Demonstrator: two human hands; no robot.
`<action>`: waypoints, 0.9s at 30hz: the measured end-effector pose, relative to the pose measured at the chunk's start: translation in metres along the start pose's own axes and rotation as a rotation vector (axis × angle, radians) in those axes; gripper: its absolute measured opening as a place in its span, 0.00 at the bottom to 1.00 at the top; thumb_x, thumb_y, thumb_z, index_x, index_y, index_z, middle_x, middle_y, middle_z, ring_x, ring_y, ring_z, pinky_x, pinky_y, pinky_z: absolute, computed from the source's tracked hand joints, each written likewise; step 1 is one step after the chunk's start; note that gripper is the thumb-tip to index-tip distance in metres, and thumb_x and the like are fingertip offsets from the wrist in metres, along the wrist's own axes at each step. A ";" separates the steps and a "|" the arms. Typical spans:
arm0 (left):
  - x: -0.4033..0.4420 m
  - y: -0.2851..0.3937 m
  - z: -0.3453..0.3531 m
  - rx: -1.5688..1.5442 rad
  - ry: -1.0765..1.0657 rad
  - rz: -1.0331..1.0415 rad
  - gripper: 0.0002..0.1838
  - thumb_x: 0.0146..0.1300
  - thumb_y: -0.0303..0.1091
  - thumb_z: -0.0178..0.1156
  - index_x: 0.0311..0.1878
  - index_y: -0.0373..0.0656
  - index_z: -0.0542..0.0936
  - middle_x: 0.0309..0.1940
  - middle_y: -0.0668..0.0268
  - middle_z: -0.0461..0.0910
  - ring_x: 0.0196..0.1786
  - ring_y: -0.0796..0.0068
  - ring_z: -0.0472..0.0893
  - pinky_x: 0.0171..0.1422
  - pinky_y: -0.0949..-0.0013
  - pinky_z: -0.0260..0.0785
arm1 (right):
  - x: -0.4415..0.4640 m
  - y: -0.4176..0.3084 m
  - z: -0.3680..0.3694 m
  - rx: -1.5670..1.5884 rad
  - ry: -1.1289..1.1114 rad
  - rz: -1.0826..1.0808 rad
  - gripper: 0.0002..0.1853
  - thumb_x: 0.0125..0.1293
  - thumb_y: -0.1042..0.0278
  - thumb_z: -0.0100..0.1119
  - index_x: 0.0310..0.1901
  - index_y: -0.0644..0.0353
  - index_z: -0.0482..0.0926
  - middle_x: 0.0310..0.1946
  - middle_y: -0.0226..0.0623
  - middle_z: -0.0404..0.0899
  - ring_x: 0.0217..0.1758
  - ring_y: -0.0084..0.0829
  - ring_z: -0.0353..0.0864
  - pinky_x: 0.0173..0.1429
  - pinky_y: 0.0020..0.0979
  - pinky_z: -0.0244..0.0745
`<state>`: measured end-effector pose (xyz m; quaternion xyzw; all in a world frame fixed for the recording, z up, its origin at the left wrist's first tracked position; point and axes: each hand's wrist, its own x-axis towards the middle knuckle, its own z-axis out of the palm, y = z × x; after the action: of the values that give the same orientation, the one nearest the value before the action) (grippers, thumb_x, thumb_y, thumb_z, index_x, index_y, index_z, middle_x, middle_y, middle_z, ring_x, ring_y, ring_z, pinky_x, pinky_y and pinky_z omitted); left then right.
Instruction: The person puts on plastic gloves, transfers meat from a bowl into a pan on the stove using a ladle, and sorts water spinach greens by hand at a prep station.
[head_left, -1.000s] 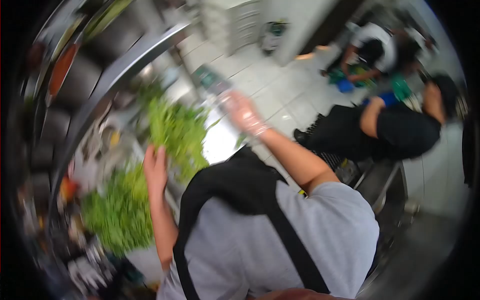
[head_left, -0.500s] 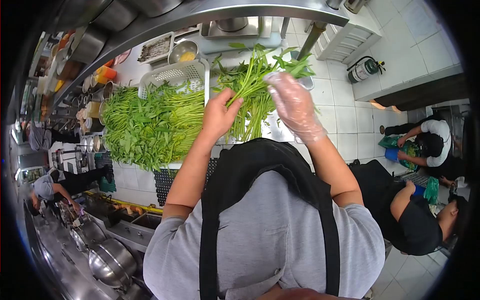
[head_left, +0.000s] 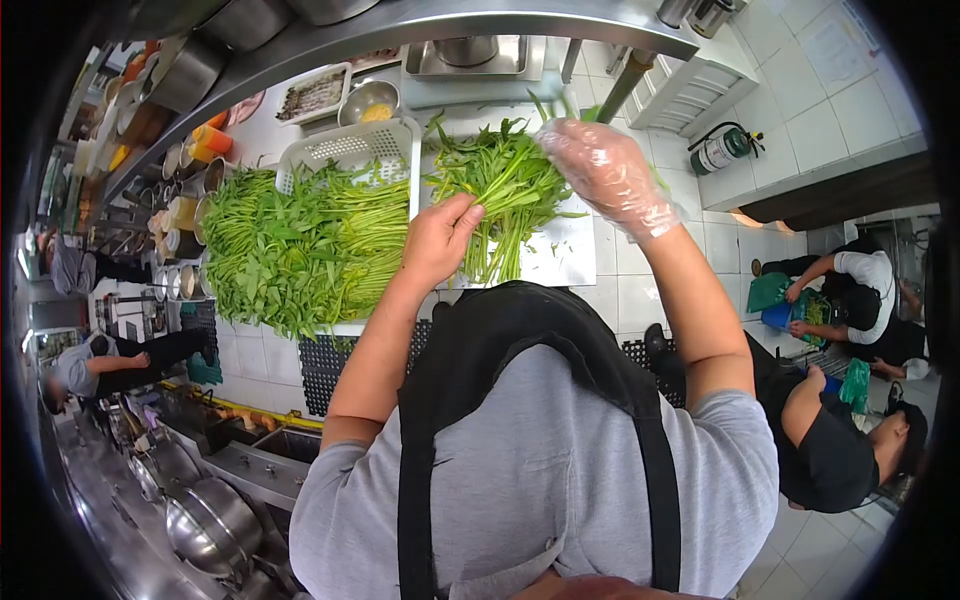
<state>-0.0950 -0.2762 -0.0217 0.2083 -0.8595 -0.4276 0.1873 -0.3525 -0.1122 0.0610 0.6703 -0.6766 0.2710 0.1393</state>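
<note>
My bare left hand [head_left: 440, 240] is closed around the stems of a bunch of water spinach [head_left: 510, 175], pinched between thumb and fingers. To the right of that bunch is my right hand [head_left: 605, 172] in a clear plastic glove, its fingers curled. Blurred green leaves stick out past its far side, apparently in its grip; its fingertips are partly hidden. More loose water spinach lies on the white board [head_left: 570, 255] under my hands. Beside my left hand, a large heap of water spinach [head_left: 300, 250] fills a white perforated basket [head_left: 350, 145].
A metal bowl with yellow contents [head_left: 369, 102] and a tray [head_left: 314, 95] stand behind the basket. A steel shelf [head_left: 450, 25] crosses above the table. People work at the right [head_left: 850, 440] and left [head_left: 115, 365]. A fire extinguisher [head_left: 722, 150] hangs on the right wall.
My right hand has moved right and slightly up, away from the bunch, with green leaves by its fingers. My left hand stays on the stems. The person at left has shifted posture.
</note>
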 end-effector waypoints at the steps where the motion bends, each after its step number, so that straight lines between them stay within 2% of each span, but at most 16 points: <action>1: 0.001 0.001 0.000 0.019 -0.003 0.021 0.17 0.84 0.44 0.63 0.54 0.37 0.86 0.40 0.48 0.87 0.44 0.40 0.87 0.48 0.51 0.78 | 0.002 0.002 0.000 -0.010 -0.077 -0.074 0.16 0.72 0.72 0.70 0.60 0.55 0.89 0.58 0.41 0.91 0.56 0.48 0.92 0.61 0.45 0.88; 2: 0.002 0.002 0.000 0.038 -0.003 0.042 0.17 0.84 0.44 0.64 0.53 0.37 0.86 0.40 0.48 0.87 0.44 0.41 0.87 0.48 0.52 0.78 | 0.000 0.003 0.002 -0.025 -0.131 -0.090 0.17 0.72 0.69 0.69 0.60 0.54 0.89 0.59 0.38 0.91 0.59 0.45 0.91 0.62 0.44 0.88; 6: 0.004 0.007 0.002 0.008 0.019 0.092 0.15 0.83 0.41 0.65 0.53 0.36 0.87 0.40 0.49 0.87 0.44 0.41 0.87 0.48 0.51 0.78 | -0.007 0.008 0.017 -0.005 -0.154 -0.167 0.18 0.70 0.67 0.72 0.60 0.54 0.90 0.58 0.37 0.91 0.56 0.43 0.90 0.60 0.44 0.88; 8: 0.005 0.006 0.003 0.010 0.007 0.150 0.14 0.83 0.38 0.65 0.53 0.34 0.85 0.38 0.50 0.84 0.41 0.50 0.84 0.49 0.56 0.76 | -0.010 0.007 0.019 0.019 -0.164 -0.173 0.18 0.69 0.68 0.72 0.60 0.54 0.90 0.57 0.38 0.91 0.55 0.43 0.89 0.59 0.43 0.88; 14: 0.005 0.002 0.007 0.064 -0.086 0.113 0.14 0.83 0.38 0.65 0.55 0.34 0.86 0.40 0.50 0.86 0.42 0.48 0.85 0.50 0.56 0.77 | -0.029 0.019 0.048 0.072 -0.160 -0.180 0.17 0.68 0.69 0.73 0.58 0.57 0.89 0.55 0.38 0.89 0.55 0.43 0.88 0.61 0.46 0.84; 18: 0.004 -0.002 0.010 0.010 -0.026 0.128 0.14 0.83 0.38 0.66 0.54 0.35 0.87 0.40 0.50 0.86 0.42 0.48 0.86 0.49 0.56 0.77 | -0.038 0.016 0.059 0.129 -0.139 -0.145 0.17 0.67 0.69 0.74 0.57 0.59 0.88 0.55 0.38 0.88 0.57 0.45 0.86 0.63 0.48 0.80; 22: 0.005 0.000 0.006 0.035 -0.045 0.119 0.13 0.83 0.38 0.66 0.54 0.36 0.87 0.40 0.50 0.86 0.43 0.47 0.86 0.49 0.55 0.77 | -0.047 0.011 0.067 0.158 -0.195 -0.103 0.13 0.69 0.68 0.72 0.54 0.56 0.88 0.54 0.36 0.88 0.58 0.44 0.86 0.65 0.47 0.80; 24: 0.005 0.001 0.008 0.068 -0.071 0.100 0.13 0.82 0.38 0.66 0.54 0.37 0.87 0.40 0.51 0.86 0.43 0.47 0.87 0.49 0.55 0.77 | -0.053 0.010 0.079 0.141 -0.119 0.041 0.10 0.74 0.68 0.69 0.54 0.56 0.88 0.52 0.37 0.89 0.58 0.39 0.87 0.64 0.44 0.80; 25: 0.006 -0.001 0.010 0.090 -0.060 0.114 0.13 0.82 0.39 0.66 0.55 0.37 0.87 0.40 0.50 0.86 0.43 0.46 0.86 0.49 0.55 0.77 | -0.055 0.013 0.085 0.136 -0.115 0.043 0.10 0.74 0.68 0.69 0.54 0.56 0.88 0.52 0.37 0.89 0.58 0.39 0.87 0.64 0.44 0.80; 27: 0.006 -0.002 0.014 0.112 -0.050 0.133 0.13 0.82 0.39 0.66 0.55 0.37 0.87 0.40 0.50 0.86 0.42 0.45 0.86 0.49 0.55 0.77 | -0.053 0.022 0.099 0.682 0.169 0.728 0.08 0.80 0.66 0.65 0.54 0.57 0.88 0.50 0.36 0.89 0.59 0.31 0.86 0.64 0.40 0.81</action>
<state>-0.1068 -0.2717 -0.0304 0.1501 -0.8985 -0.3704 0.1817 -0.3540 -0.1240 -0.0529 0.3742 -0.7258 0.5609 -0.1367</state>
